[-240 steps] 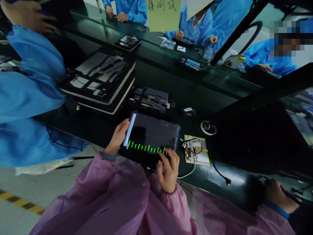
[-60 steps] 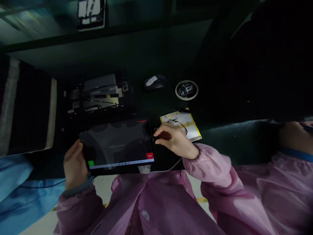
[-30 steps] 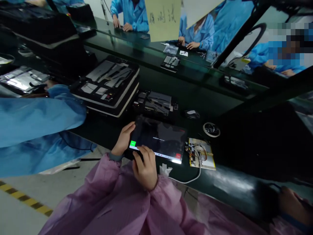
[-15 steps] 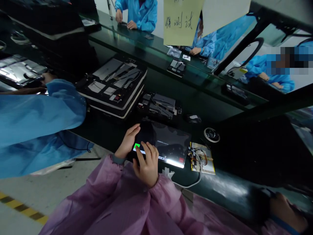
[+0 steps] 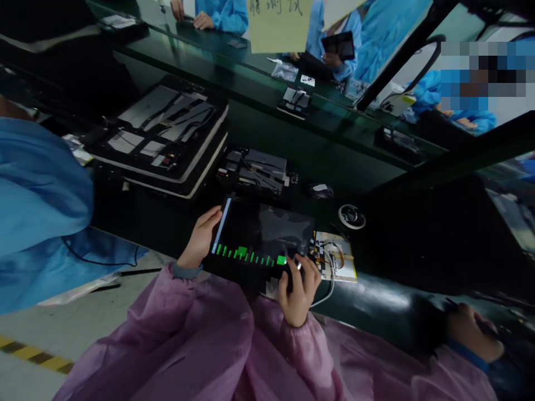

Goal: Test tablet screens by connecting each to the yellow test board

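Observation:
A dark tablet (image 5: 267, 225) lies in front of me with its screen lit, showing green bars and squares along the lower edge and a pale strip down the left side. My left hand (image 5: 198, 238) grips the tablet's left edge, thumb near the top corner. Over the lower right of the screen is my right hand (image 5: 299, 289), fingers apart and fingertips at the glass beside a green square; it grips nothing. To the tablet's right sits a flat battery-like panel (image 5: 345, 259) with wires and a white cable (image 5: 330, 292).
An opened tablet (image 5: 259, 170) with exposed parts lies behind. Foam-layered stacks (image 5: 163, 131) carry more opened units. A mouse (image 5: 320, 190) and a tape roll (image 5: 351, 216) are behind right. A neighbour's blue sleeve (image 5: 37, 178) is at left, another person's hand (image 5: 474, 334) at right.
My right hand has moved from the screen's lower left to its lower right. Green bars and another square now show on the screen. The left hand still holds the tablet's left edge.

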The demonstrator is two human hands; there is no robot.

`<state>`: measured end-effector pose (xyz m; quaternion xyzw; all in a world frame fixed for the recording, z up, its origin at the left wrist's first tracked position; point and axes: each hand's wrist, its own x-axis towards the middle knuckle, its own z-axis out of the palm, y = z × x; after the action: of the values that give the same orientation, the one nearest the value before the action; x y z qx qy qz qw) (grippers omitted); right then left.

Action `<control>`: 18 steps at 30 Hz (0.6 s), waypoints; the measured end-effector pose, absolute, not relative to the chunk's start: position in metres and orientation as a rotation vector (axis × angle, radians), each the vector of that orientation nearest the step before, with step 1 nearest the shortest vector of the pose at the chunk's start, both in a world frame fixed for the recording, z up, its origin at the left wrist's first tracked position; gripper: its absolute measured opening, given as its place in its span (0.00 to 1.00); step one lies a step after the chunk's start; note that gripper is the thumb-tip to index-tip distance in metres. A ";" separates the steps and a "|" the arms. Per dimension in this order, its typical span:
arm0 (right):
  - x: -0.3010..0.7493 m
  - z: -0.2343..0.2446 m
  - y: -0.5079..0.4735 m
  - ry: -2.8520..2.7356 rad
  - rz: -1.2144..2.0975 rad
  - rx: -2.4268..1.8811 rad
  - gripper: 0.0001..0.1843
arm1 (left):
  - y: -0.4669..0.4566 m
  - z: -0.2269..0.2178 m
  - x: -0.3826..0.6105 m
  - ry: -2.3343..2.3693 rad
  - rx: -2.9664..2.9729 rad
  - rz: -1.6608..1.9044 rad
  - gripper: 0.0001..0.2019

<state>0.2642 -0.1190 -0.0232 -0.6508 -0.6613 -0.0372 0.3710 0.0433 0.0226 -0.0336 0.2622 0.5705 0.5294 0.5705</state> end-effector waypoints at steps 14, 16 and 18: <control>0.258 -0.025 -0.127 -1.809 0.039 -1.615 0.20 | 0.021 -0.036 0.043 1.417 0.648 1.326 0.21; 0.272 -0.017 -0.125 -1.722 0.040 -1.620 0.21 | 0.019 -0.035 0.043 1.424 0.655 1.323 0.22; 0.297 -0.008 -0.118 -1.620 -0.031 -1.658 0.21 | 0.018 -0.033 0.043 1.443 0.654 1.317 0.22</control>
<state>0.2967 -0.1181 -0.0076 -0.6554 -0.6404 -0.0121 0.4002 0.0430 0.0176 -0.0328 0.2723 0.6005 0.5480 0.5148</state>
